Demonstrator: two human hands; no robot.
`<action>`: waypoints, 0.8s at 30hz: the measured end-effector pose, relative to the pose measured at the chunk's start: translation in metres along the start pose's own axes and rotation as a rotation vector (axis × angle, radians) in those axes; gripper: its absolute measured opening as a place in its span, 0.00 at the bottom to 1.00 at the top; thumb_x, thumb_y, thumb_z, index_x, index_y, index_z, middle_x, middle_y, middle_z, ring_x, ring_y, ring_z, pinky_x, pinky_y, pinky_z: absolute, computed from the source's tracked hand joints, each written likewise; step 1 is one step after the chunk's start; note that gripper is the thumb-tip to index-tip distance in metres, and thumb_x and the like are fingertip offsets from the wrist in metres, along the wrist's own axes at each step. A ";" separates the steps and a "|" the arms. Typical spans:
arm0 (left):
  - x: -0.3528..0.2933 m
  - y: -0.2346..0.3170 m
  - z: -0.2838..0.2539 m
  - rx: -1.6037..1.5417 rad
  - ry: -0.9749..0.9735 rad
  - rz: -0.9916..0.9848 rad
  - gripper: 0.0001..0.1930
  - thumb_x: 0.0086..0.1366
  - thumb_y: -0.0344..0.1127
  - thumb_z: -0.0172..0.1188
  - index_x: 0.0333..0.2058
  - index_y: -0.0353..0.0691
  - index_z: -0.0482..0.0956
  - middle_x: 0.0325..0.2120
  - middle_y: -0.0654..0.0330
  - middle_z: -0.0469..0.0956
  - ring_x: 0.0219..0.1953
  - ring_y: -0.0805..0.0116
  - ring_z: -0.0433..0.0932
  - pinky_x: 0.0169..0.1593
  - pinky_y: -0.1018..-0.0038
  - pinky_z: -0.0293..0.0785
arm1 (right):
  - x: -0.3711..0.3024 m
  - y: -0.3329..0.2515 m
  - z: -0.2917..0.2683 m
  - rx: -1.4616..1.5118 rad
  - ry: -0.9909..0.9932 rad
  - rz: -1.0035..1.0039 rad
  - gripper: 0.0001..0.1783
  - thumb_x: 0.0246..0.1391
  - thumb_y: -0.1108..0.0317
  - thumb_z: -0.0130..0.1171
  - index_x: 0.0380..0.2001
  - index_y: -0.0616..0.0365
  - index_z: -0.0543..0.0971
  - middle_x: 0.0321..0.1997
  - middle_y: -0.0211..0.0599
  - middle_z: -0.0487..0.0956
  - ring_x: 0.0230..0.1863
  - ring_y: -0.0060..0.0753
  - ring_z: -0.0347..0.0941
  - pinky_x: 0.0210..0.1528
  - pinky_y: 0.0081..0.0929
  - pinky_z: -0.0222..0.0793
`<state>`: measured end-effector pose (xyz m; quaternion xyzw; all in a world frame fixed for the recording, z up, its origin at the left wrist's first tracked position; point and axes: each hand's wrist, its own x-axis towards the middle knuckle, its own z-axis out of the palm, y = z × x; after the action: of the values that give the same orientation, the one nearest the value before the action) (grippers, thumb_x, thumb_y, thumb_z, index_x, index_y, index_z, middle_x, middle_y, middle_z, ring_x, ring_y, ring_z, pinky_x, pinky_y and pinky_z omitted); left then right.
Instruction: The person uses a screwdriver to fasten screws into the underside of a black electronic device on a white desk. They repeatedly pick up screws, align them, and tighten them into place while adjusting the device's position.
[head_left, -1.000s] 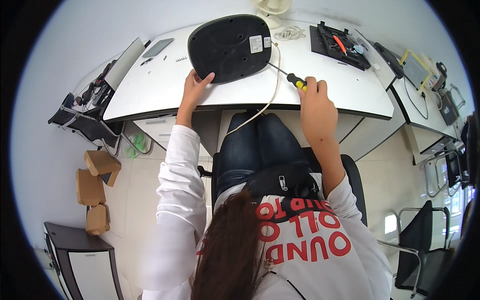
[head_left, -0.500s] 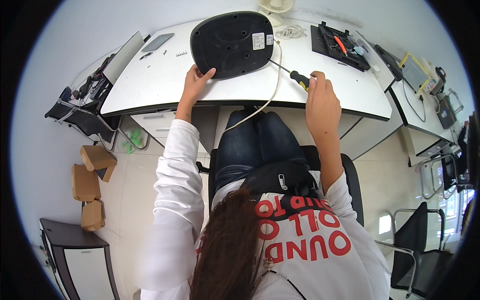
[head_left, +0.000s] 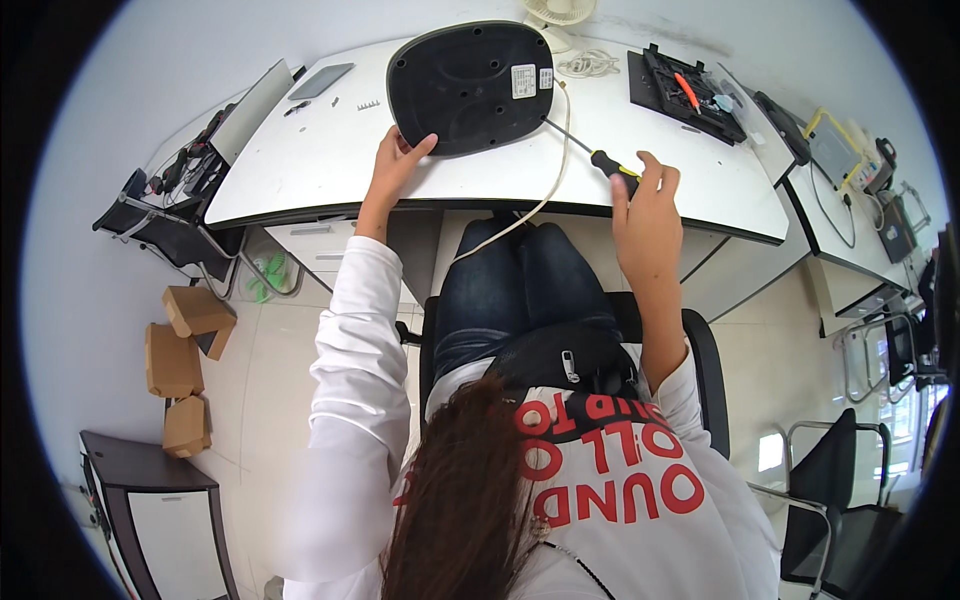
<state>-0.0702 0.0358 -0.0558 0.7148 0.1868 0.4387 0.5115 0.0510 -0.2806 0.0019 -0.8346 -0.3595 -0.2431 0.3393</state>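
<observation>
Fingers of the right hand point(head_left: 648, 212) stood loosely parted around the black-and-yellow-handled metal screwdriver point(head_left: 606, 164), tip at the right edge of the rounded black plastic base point(head_left: 450, 118) above the white desk point(head_left: 290, 165), whereas the left hand point(head_left: 393, 168) clamped the base's near-left edge, and clean turning seemingly wanted an aligned shaft.

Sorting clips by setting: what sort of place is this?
Probably an office, perhaps one where small repairs get done: a white desk with drawers under it, a black metal-framed chair on the right, and a screwdriver in use.
</observation>
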 end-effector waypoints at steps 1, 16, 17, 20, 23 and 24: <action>0.000 -0.001 -0.002 0.019 -0.001 -0.004 0.26 0.54 0.41 0.67 0.44 0.28 0.70 0.33 0.59 0.74 0.34 0.74 0.70 0.43 0.79 0.67 | -0.006 -0.003 0.000 0.071 0.071 -0.028 0.14 0.57 0.69 0.51 0.46 0.60 0.67 0.46 0.48 0.65 0.36 0.52 0.75 0.35 0.38 0.72; 0.002 -0.007 -0.002 0.007 0.001 0.010 0.26 0.52 0.43 0.69 0.43 0.31 0.71 0.31 0.61 0.74 0.33 0.75 0.69 0.41 0.79 0.66 | 0.002 -0.013 0.004 0.088 0.222 -0.316 0.14 0.56 0.69 0.53 0.46 0.57 0.68 0.45 0.42 0.69 0.32 0.46 0.77 0.31 0.34 0.74; 0.002 -0.007 -0.002 0.000 0.002 0.023 0.26 0.52 0.43 0.69 0.42 0.31 0.71 0.30 0.61 0.74 0.32 0.75 0.68 0.40 0.79 0.66 | 0.002 -0.016 0.000 0.056 0.082 -0.235 0.16 0.56 0.70 0.53 0.47 0.58 0.67 0.46 0.44 0.68 0.34 0.48 0.76 0.32 0.34 0.74; 0.002 -0.008 -0.006 0.120 0.021 -0.005 0.24 0.52 0.43 0.69 0.40 0.32 0.72 0.27 0.63 0.72 0.30 0.76 0.66 0.37 0.80 0.65 | 0.008 -0.024 -0.020 -0.058 -0.234 -0.022 0.20 0.55 0.72 0.53 0.50 0.62 0.64 0.49 0.48 0.65 0.39 0.51 0.75 0.36 0.35 0.74; 0.004 -0.006 -0.003 0.062 0.025 -0.005 0.23 0.52 0.43 0.69 0.38 0.32 0.73 0.25 0.65 0.71 0.28 0.77 0.65 0.34 0.80 0.63 | 0.015 -0.021 -0.015 -0.095 -0.111 0.008 0.18 0.55 0.72 0.53 0.48 0.60 0.66 0.48 0.46 0.66 0.37 0.50 0.75 0.35 0.35 0.74; 0.004 -0.006 -0.002 0.060 0.015 -0.006 0.23 0.52 0.43 0.69 0.39 0.32 0.73 0.25 0.65 0.71 0.28 0.76 0.65 0.35 0.80 0.64 | 0.008 -0.015 -0.004 -0.032 0.072 -0.059 0.15 0.55 0.72 0.53 0.46 0.59 0.67 0.47 0.44 0.67 0.35 0.49 0.76 0.33 0.35 0.74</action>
<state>-0.0684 0.0424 -0.0587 0.7258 0.2059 0.4368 0.4899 0.0435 -0.2726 0.0159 -0.8196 -0.3678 -0.2884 0.3313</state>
